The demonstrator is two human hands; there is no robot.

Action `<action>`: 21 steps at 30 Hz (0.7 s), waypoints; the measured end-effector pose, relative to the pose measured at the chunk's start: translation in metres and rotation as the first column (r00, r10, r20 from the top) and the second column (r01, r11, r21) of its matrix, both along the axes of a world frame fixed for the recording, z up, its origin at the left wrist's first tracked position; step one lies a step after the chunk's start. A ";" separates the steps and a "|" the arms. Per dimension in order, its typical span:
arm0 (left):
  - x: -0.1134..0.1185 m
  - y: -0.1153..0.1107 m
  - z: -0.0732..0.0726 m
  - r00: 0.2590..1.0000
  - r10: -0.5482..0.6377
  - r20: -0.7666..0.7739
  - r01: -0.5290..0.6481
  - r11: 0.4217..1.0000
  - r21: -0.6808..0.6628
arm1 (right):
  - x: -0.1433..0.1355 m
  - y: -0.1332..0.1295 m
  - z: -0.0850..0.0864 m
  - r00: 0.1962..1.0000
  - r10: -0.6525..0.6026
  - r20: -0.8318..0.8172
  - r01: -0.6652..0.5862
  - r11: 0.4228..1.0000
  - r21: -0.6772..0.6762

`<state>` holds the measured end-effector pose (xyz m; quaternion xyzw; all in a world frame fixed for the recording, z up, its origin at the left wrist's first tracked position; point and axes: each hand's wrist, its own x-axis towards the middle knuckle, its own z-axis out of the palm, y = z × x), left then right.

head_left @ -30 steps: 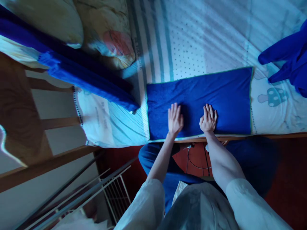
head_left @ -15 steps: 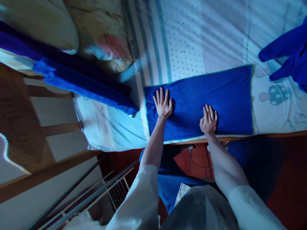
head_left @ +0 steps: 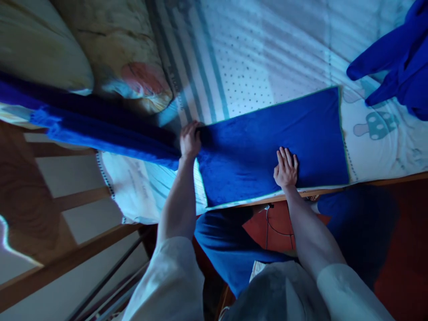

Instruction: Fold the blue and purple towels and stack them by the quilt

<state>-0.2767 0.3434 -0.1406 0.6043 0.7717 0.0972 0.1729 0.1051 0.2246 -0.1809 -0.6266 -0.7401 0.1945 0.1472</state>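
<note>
**Pressing a palm on a blue cloth (head_left: 247, 165) at the edge of a bed (head_left: 294, 58)**

So the blue cloth is a flat rectangle with thin green edging, lying along the near side of the bed, a bit slanted and mostly smooth (a few soft creases, nothing major). The right hand (head_left: 286, 168) is palm down on it, fingers extended and nearly together, not gripping anything. The left hand (head_left: 190, 140) is over at the far left corner, fingers curled down; can't tell if it's actually pinching the fabric.

Just beside that hand there's a long blue bundle (head_left: 110, 142) running off to the left, and past it a pale pillow (head_left: 137, 67) with a pinkish patch. Off to the right sits a crumpled blue garment (head_left: 394, 67), apart from the cloth, near a mushroom print (head_left: 381, 126) on the sheet. Further out: wooden slats (head_left: 80, 198) at the bed's left end, blue trousers (head_left: 230, 249) below, and a red floor (head_left: 404, 240).
</note>
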 end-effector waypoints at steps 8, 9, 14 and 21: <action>-0.027 0.047 0.019 0.998 -0.029 -0.061 0.019 0.987 -0.159 | 0.000 0.001 0.002 1.000 0.005 0.018 -0.004 1.000 -0.016; -0.019 0.046 0.019 0.997 0.002 -0.082 -0.014 0.990 -0.138 | 0.000 0.001 0.002 1.000 0.006 0.017 -0.005 1.000 -0.018; 0.040 0.004 0.011 0.982 0.120 -0.143 -0.108 0.990 0.094 | 0.000 0.000 0.002 1.000 0.003 0.012 -0.003 1.000 -0.015; 0.048 -0.054 -0.010 0.988 0.141 -0.056 -0.141 0.990 0.012 | 0.000 0.000 0.001 1.000 -0.003 0.006 0.003 1.000 0.004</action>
